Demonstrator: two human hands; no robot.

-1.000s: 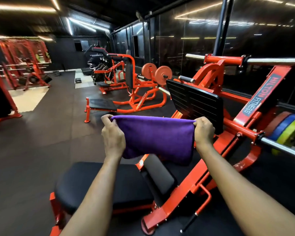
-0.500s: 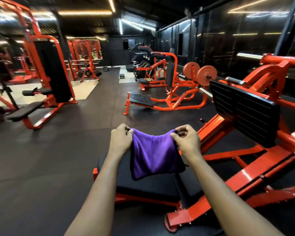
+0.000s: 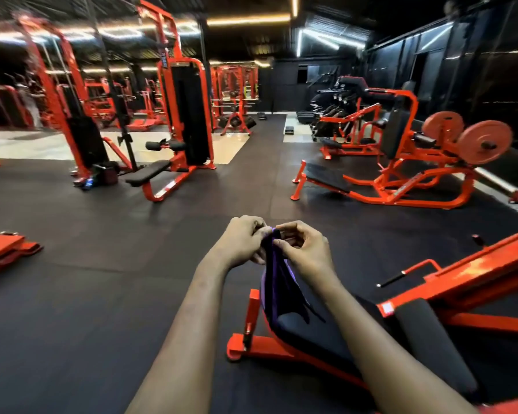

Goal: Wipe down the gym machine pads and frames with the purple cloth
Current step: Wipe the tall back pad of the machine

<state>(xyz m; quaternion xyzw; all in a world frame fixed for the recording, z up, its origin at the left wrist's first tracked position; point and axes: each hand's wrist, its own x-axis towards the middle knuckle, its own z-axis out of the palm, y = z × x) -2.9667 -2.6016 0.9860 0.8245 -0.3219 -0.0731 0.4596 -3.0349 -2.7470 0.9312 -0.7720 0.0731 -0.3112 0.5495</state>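
Cloth [image 3: 277, 282] hangs lengthwise down, top edge pinched between my left hand [image 3: 243, 243] and right hand [image 3: 305, 249]. The seat pad [image 3: 320, 333] lies below it toward 5 o'clock, nearer my right hand.

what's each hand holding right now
Left hand: closed, pinching the folded purple fabric cloth.
Right hand: closed, pinching the same cloth's top edge.
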